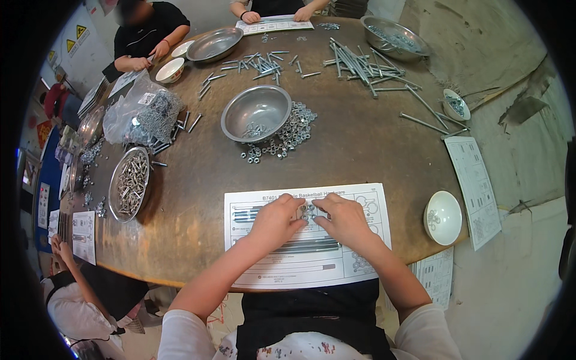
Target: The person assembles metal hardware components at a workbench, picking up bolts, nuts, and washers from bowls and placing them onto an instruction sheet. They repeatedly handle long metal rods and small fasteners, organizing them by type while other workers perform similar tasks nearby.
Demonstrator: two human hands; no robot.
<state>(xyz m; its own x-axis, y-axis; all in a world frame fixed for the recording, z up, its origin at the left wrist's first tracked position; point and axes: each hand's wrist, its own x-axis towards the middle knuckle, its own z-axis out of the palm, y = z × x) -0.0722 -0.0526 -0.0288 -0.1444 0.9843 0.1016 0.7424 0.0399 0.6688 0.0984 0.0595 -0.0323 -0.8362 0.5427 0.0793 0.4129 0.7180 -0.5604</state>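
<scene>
- Left hand (276,221): half open from my feed, palm down, thumb and index finger parted, tips beside the small nuts (308,212); I can't see it gripping any.
- Right hand (343,221): much the same, fingers loosely curled, thumb and index finger apart, tips at the other side of those nuts; whether they touch, I can't tell.
- Small nuts: clustered in the narrow gap between my two hands, on the upper middle of the printed sheet (300,277).
- Pose: both forearms come in from below and converge, left slanting up to the right, right slanting up to the left; wrists low over the sheet.
- Also on the sheet: long metal rods (309,245) just below the hands, shorter bolts (245,214) left of the left hand.
- Sheet lies at the near edge of the bench (186,210).
- Beyond it I get a steel bowl (264,105) with a nut pile (299,127) against its right side; white bowl (443,218) off to the right.
</scene>
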